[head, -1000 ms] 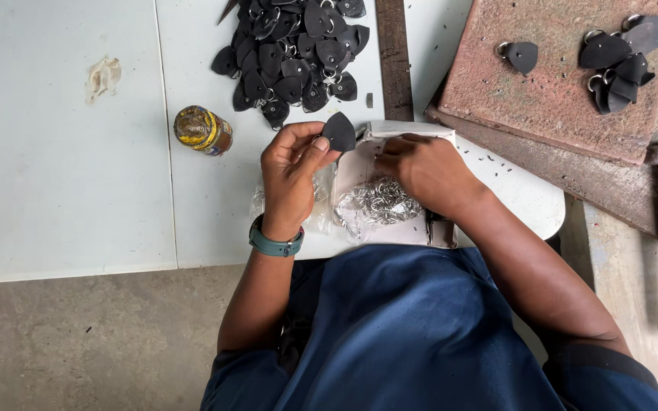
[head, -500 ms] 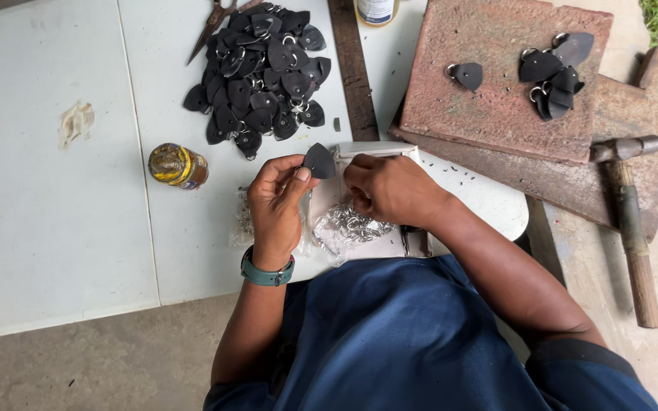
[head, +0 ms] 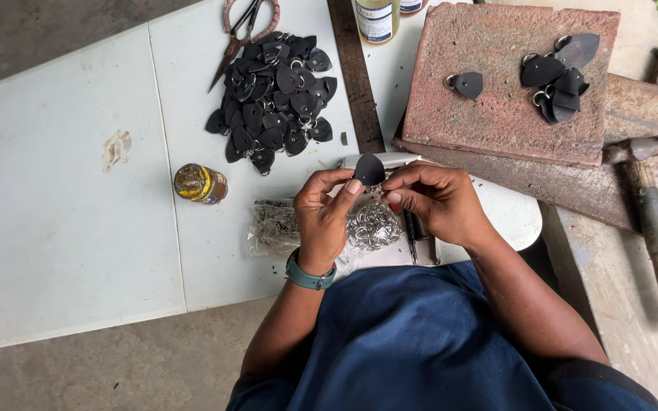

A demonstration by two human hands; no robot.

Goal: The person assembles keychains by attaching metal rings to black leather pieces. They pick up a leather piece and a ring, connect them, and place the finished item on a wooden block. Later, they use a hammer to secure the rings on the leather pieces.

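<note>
Both hands, left hand (head: 327, 217) and right hand (head: 434, 199), pinch one black teardrop leather tab (head: 368, 169); big heap of black leather tabs (head: 274, 97) at 11 o'clock, few ringed tabs (head: 559, 76) on brick at 1.

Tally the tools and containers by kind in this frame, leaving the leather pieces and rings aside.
Scissors: 1
Hammer: 1
Bottles at the top edge: 2, the second only partly in view
Small jar lying on its side: 1
Total: 5
</note>
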